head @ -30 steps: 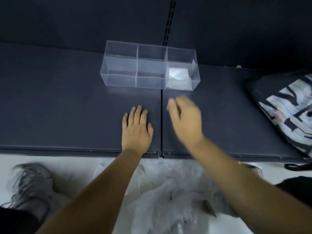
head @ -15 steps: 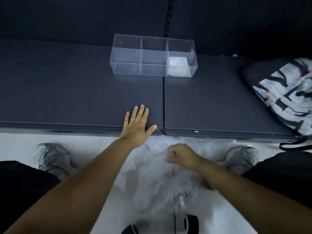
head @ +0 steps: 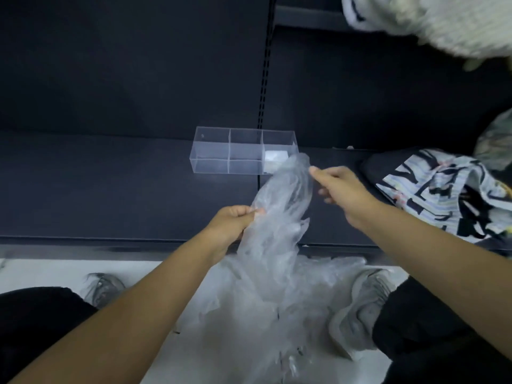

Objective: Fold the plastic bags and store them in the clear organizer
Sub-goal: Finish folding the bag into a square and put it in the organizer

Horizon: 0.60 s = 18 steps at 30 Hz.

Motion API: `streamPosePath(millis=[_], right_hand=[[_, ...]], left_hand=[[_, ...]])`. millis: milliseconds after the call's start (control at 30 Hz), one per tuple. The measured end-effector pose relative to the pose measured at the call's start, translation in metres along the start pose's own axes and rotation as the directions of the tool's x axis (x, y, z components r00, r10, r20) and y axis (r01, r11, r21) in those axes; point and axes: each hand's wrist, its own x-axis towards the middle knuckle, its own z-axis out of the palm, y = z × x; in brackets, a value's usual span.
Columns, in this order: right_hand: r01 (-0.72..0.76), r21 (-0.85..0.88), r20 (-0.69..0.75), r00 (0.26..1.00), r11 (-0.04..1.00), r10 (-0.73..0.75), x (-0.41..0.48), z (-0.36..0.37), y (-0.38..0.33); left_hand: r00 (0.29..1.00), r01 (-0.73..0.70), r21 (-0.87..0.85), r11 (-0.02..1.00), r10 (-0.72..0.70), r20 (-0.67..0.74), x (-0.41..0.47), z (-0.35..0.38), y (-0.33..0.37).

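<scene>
One plastic bag [head: 285, 195], left hand [head: 232, 217] pinching its middle, right hand [head: 340, 187] its top

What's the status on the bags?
Left hand grips plastic bag low; right hand pinches its top. Bag unfolded. One folded bag in clear organizer, right end. Nothing blocks it.
</scene>
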Motion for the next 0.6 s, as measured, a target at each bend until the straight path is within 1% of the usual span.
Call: streamPosePath(millis=[33, 67, 100, 133, 167, 200, 233, 267, 300, 367, 433, 500, 533, 600], right_hand=[[0.102, -0.078, -0.16, 0.981, 0.992, -0.113, -0.005, -0.001, -0.007], [0.193, -0.113, -0.226, 0.95, 0.975, -0.215, -0.012, 0.0, -0.017], [0.268, -0.133, -0.193, 0.937, 0.954, -0.29, -0.02, 0.003, -0.028], [0.315, -0.166, -0.078, 0.94, 0.934, -0.331, -0.029, 0.007, -0.038], [0.338, -0.218, 0.072, 0.941, 0.916, -0.33, -0.036, 0.011, -0.045], [0.344, -0.269, 0.217, 0.932, 0.9, -0.292, -0.042, 0.014, -0.049], [0.335, -0.288, 0.322, 0.916, 0.897, -0.238, -0.046, 0.017, -0.052], [0.313, -0.274, 0.379, 0.904, 0.909, -0.197, -0.049, 0.018, -0.056], [0.302, -0.227, 0.399, 0.896, 0.926, -0.194, -0.048, 0.017, -0.059], [0.324, -0.152, 0.364, 0.897, 0.934, -0.252, -0.038, 0.009, -0.067], [0.351, -0.179, 0.297, 0.91, 0.919, -0.29, -0.024, -0.004, -0.079], [0.308, -0.195, 0.242, 0.935, 0.931, -0.259, -0.004, -0.019, -0.084], [0.24, -0.184, 0.214, 0.956, 0.953, -0.2, 0.006, -0.027, -0.085], [0.004, -0.115, 0.197, 0.98, 0.993, 0.019, 0.03, -0.039, -0.077]], left_hand=[[0.999, -0.002, -0.038, 0.999, 0.0, -0.035, -0.004, 0.0, 0.008], [0.998, -0.015, -0.072, 0.997, 0.01, -0.069, -0.006, -0.001, 0.017], [0.995, -0.029, -0.098, 0.995, 0.02, -0.098, -0.008, -0.001, 0.026], [0.993, -0.043, -0.109, 0.993, 0.031, -0.115, -0.008, -0.003, 0.034], [0.992, -0.054, -0.105, 0.993, 0.042, -0.118, -0.008, -0.004, 0.043], [0.993, -0.068, -0.088, 0.994, 0.058, -0.107, -0.008, -0.006, 0.05], [0.993, -0.089, -0.077, 0.993, 0.083, -0.083, -0.008, -0.007, 0.057], [0.991, -0.125, -0.078, 0.989, 0.121, -0.05, -0.007, -0.009, 0.063], [0.987, -0.16, -0.082, 0.984, 0.159, -0.02, -0.007, -0.011, 0.068], [0.977, -0.209, -0.058, 0.976, 0.211, 0.035, -0.002, -0.016, 0.077], [0.979, -0.2, -0.039, 0.979, 0.201, 0.027, 0.009, -0.026, 0.084], [0.988, -0.15, -0.01, 0.989, 0.15, -0.045, 0.024, -0.042, 0.091], [0.989, -0.13, 0.012, 0.991, 0.13, -0.074, 0.031, -0.051, 0.094], [0.99, -0.076, 0.035, 0.997, 0.079, -0.12, 0.045, -0.071, 0.098]])
